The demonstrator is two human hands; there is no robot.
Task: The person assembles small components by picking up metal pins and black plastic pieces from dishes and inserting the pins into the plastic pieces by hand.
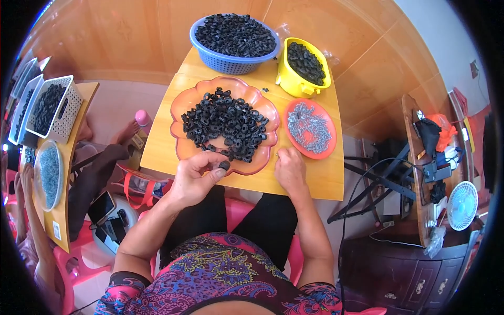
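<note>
My left hand [195, 177] pinches a small black plastic part [224, 165] between thumb and fingers at the near edge of an orange flower-shaped tray [252, 90]. Many similar black parts [226, 121] are heaped in that tray. To the right, my right hand [291, 170] is closed above the table's near side, beside a red plate [317, 155]. Small silvery metal pieces [308, 128] are spread over the plate. Whatever the right fingertips hold, if anything, is too small to make out.
At the table's [163, 149] far side stand a blue basket [231, 64] and a yellow basket [287, 79], both full of black parts. Left, a co-worker's hands [23, 184] are at another table [62, 228]. A small fan [462, 206] stands right.
</note>
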